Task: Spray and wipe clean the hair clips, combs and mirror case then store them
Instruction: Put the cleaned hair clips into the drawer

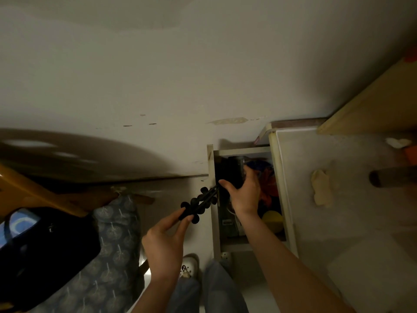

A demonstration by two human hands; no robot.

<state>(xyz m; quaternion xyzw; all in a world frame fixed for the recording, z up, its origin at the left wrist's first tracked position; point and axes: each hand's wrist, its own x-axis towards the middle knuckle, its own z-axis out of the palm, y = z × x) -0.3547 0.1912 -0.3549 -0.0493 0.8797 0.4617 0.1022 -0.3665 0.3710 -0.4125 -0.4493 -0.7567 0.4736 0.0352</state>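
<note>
Head view | left hand [165, 241] pinching black flower hair clip [199, 203], frame centre | right hand [244, 193] curled around dark cylinder [235, 171] in open drawer [216, 233] | risk: thin pinch, clip slipping floorward

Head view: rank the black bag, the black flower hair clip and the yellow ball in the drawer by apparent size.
1. black bag, clearly largest, though it is nearest the camera.
2. black flower hair clip, held by the left hand.
3. yellow ball, partly hidden, so second versus third is unsure.
</note>
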